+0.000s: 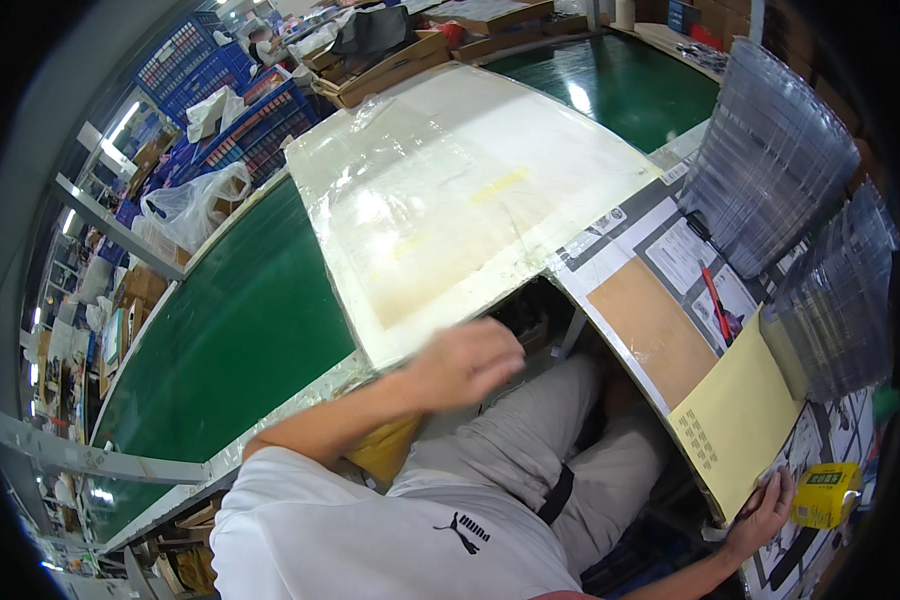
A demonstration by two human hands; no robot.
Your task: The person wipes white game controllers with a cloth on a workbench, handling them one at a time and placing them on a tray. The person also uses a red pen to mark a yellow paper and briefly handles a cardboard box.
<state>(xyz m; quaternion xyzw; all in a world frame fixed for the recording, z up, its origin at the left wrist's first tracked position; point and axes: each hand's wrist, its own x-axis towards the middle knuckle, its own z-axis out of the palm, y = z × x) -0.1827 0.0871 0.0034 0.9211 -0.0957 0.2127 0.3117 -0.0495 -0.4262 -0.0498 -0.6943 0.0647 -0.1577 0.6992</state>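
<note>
My left hand (467, 362) is over my lap, beside the near edge of the white board (420, 210). Its fingers look curled but are smeared by motion, and I cannot tell whether it holds anything. At the lower right, my right hand (765, 510) is closed at the near corner of a yellow label sheet (738, 415). Small dark-printed labels sit in rows near the sheet's left edge. A bit of something whitish shows at my right fingertips. Beside that hand lies a yellow packet (826, 495).
Two tall stacks of clear plastic trays, the far stack (770, 150) and the near stack (838, 300), stand at the right. A red pen (715, 300) lies on a clipboard (678, 255). Brown card (652, 318) covers part of the side table. A green conveyor belt (235, 320) runs at left.
</note>
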